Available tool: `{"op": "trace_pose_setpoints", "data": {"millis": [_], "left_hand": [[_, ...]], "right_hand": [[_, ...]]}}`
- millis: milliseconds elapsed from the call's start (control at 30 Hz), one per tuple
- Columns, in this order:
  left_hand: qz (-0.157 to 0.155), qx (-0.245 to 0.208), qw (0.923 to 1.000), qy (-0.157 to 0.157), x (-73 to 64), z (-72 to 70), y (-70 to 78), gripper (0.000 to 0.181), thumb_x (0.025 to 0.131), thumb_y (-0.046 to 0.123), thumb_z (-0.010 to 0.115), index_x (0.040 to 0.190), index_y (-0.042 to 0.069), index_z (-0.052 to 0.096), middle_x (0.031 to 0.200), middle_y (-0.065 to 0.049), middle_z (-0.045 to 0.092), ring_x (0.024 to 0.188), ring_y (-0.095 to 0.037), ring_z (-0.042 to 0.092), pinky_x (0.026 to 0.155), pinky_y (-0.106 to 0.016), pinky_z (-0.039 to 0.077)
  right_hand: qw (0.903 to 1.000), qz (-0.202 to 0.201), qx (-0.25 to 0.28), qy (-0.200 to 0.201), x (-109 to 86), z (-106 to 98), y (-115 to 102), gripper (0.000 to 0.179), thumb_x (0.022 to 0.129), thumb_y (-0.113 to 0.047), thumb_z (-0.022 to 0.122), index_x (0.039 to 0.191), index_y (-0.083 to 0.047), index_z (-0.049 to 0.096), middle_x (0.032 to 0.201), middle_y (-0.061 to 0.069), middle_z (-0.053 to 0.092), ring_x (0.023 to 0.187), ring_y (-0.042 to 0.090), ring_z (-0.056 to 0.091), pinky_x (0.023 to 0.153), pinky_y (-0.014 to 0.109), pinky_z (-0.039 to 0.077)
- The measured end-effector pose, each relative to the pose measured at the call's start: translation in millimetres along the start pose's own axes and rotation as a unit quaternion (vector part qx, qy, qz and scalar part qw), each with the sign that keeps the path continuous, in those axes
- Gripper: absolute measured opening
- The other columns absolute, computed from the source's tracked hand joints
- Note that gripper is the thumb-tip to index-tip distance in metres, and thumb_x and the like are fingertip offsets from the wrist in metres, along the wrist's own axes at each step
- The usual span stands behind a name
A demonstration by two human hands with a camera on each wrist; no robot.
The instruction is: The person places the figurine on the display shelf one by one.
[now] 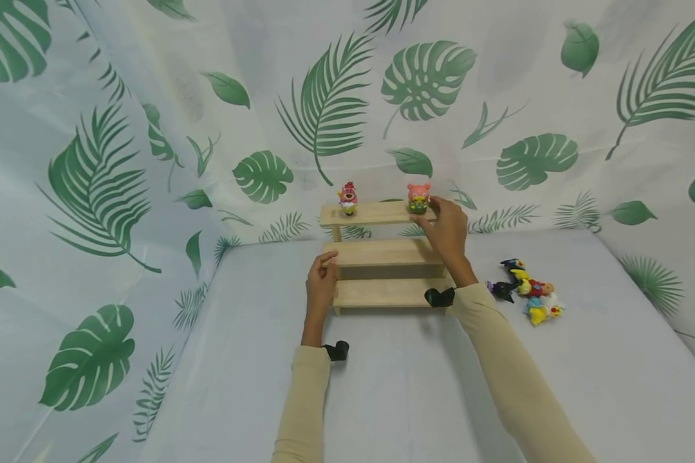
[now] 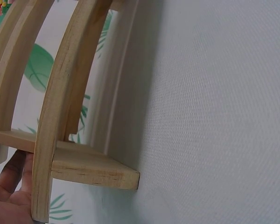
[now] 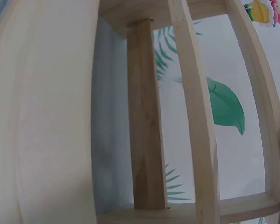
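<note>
A three-tier wooden display stand (image 1: 388, 254) stands on the covered table. My left hand (image 1: 322, 280) grips the left end of its middle tier. In the left wrist view, the fingers (image 2: 14, 175) meet the wood beside an upright. On the top tier, near its right end, sits a pink figurine (image 1: 418, 198) with a green base. My right hand (image 1: 448, 231) pinches this figurine low down, thumb at the front and fingers at its right side. A pink figurine with a red top (image 1: 348, 198) stands near the top tier's left end.
To the right of the stand lies a small pile of colourful figurines (image 1: 529, 289), black, yellow, red and blue among them. Leaf-printed cloth (image 1: 336, 96) hangs behind and at the sides. A pale cover (image 1: 382, 386) spreads over the table.
</note>
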State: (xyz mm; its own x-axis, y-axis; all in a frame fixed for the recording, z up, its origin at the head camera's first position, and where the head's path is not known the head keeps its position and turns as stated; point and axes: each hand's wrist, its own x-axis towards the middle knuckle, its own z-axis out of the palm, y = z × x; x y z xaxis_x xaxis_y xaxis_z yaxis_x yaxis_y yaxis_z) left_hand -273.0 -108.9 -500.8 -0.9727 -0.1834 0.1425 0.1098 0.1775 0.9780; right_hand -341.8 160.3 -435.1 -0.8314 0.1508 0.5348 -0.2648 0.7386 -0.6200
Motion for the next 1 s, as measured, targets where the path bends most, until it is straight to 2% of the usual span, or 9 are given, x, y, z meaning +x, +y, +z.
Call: {"op": "trace_pose_setpoints", "data": {"millis": [67, 133, 300, 367, 500, 600, 800, 900, 1000], "left_hand": [[-0.003, -0.002, 1.0000, -0.004, -3.6, -1.6, 9.2, 0.026, 0.102, 0.023, 0.054, 0.124, 0.015, 0.065, 0.069, -0.005, 0.056, 0.057, -0.013, 0.047, 0.049, -0.023, 0.037], [-0.003, -0.002, 0.9999, -0.013, -6.8, -3.9, 15.3, 0.028, 0.102, 0.021, 0.053, 0.125, 0.011, 0.064, 0.070, -0.003, 0.057, 0.060, -0.018, 0.050, 0.050, -0.023, 0.039], [0.004, -0.001, 0.9997, -0.026, -10.7, -6.8, 17.1, 0.031, 0.102, 0.023, 0.052, 0.128, 0.009, 0.062, 0.087, -0.031, 0.060, 0.067, -0.028, 0.054, 0.053, -0.023, 0.041], [0.006, -0.001, 0.9996, -0.028, -11.4, -7.2, 17.7, 0.031, 0.102, 0.023, 0.052, 0.128, 0.009, 0.062, 0.092, -0.036, 0.060, 0.069, -0.033, 0.055, 0.053, -0.022, 0.041], [0.008, -0.001, 0.9994, -0.034, -10.3, -7.0, 19.6, 0.032, 0.103, 0.023, 0.051, 0.130, 0.008, 0.061, 0.094, -0.036, 0.060, 0.077, -0.042, 0.055, 0.056, -0.021, 0.042], [0.008, 0.000, 0.9994, -0.035, -10.2, -6.6, 19.1, 0.032, 0.103, 0.023, 0.051, 0.130, 0.008, 0.061, 0.093, -0.035, 0.060, 0.075, -0.039, 0.055, 0.056, -0.021, 0.042], [0.009, 0.000, 0.9997, -0.020, -9.5, -5.6, 19.6, 0.030, 0.103, 0.022, 0.051, 0.128, 0.009, 0.062, 0.091, -0.036, 0.058, 0.061, -0.017, 0.050, 0.052, -0.021, 0.040], [0.005, -0.005, 0.9998, -0.018, -6.6, -4.6, 15.6, 0.030, 0.102, 0.022, 0.052, 0.127, 0.009, 0.062, 0.091, -0.036, 0.057, 0.060, -0.016, 0.049, 0.051, -0.022, 0.039], [0.002, -0.009, 0.9999, -0.013, -0.2, -3.3, 2.9, 0.030, 0.102, 0.025, 0.052, 0.127, 0.012, 0.063, 0.090, -0.035, 0.059, 0.061, -0.016, 0.048, 0.051, -0.023, 0.039]], "right_hand": [[1.0000, 0.009, -0.002, 0.000, -3.3, -2, 1, 0.059, 0.080, -0.029, 0.082, 0.124, 0.005, 0.062, 0.115, 0.023, 0.067, 0.110, 0.041, 0.058, 0.104, 0.059, 0.034], [0.9999, 0.017, -0.002, -0.001, -8.2, -5, 2, 0.058, 0.081, -0.028, 0.081, 0.124, 0.005, 0.062, 0.117, 0.022, 0.067, 0.112, 0.042, 0.056, 0.104, 0.059, 0.034], [0.9995, -0.001, 0.024, 0.021, -26.1, -7, 9, 0.055, 0.084, -0.022, 0.079, 0.128, 0.004, 0.059, 0.124, 0.023, 0.063, 0.121, 0.043, 0.052, 0.107, 0.060, 0.032], [0.9991, -0.015, 0.028, 0.028, -32.7, -8, 11, 0.058, 0.083, -0.021, 0.079, 0.131, 0.003, 0.056, 0.128, 0.025, 0.060, 0.126, 0.043, 0.048, 0.107, 0.062, 0.030], [0.9987, -0.039, 0.017, 0.029, -42.6, -12, 14, 0.069, 0.081, -0.023, 0.080, 0.138, 0.000, 0.048, 0.138, 0.027, 0.051, 0.137, 0.044, 0.037, 0.108, 0.067, 0.025], [0.9987, -0.045, 0.007, 0.023, -53.7, -16, 18, 0.078, 0.081, -0.026, 0.078, 0.144, -0.002, 0.040, 0.146, 0.027, 0.043, 0.141, 0.045, 0.031, 0.109, 0.068, 0.024], [0.9986, -0.044, -0.013, 0.027, -79.9, -27, 31, 0.077, 0.086, -0.024, 0.074, 0.149, -0.004, 0.034, 0.149, 0.027, 0.035, 0.138, 0.047, 0.032, 0.100, 0.071, 0.029], [0.9989, -0.020, -0.031, 0.031, -94.5, -33, 42, 0.067, 0.090, -0.022, 0.070, 0.146, -0.002, 0.039, 0.147, 0.028, 0.037, 0.136, 0.047, 0.033, 0.099, 0.071, 0.030], [0.9971, 0.018, -0.072, 0.019, -108.8, -36, 56, 0.058, 0.094, -0.023, 0.065, 0.142, 0.000, 0.043, 0.145, 0.029, 0.038, 0.136, 0.048, 0.033, 0.100, 0.072, 0.029]]}}
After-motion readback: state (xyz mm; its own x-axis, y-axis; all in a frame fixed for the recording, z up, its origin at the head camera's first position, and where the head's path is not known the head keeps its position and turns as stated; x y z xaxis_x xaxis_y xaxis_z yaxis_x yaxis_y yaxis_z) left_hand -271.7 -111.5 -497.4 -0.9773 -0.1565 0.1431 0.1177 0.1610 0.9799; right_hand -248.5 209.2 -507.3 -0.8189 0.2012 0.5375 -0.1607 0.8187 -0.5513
